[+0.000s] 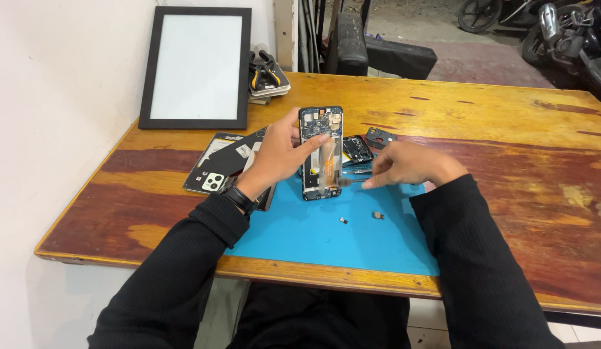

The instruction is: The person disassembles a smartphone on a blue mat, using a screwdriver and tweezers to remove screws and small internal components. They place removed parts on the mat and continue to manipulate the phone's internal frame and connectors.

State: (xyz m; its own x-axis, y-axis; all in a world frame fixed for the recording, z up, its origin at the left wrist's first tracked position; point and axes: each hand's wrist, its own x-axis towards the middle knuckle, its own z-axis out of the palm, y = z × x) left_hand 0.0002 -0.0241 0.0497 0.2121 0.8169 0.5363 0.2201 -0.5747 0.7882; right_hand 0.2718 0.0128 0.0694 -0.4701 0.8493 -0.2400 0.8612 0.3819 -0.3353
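My left hand (279, 155) grips an opened smartphone (321, 152) with its back off, held upright over the blue work mat (313, 236); the circuit board and orange flex cable show. My right hand (404, 165) pinches a thin metal tool (353, 181) whose tip meets the lower part of the phone. Both arms wear black sleeves, and a dark watch sits on my left wrist. Two tiny dark parts (344, 221) (377, 215) lie loose on the mat in front of the phone.
Removed black phone covers (230, 161) lie left of the mat. Small dark phone parts (358, 150) (380, 137) rest behind the phone. A black-framed white panel (195, 68) leans on the wall, with pliers on a stack (268, 77) beside it. Wooden table edge (281, 271) is near me.
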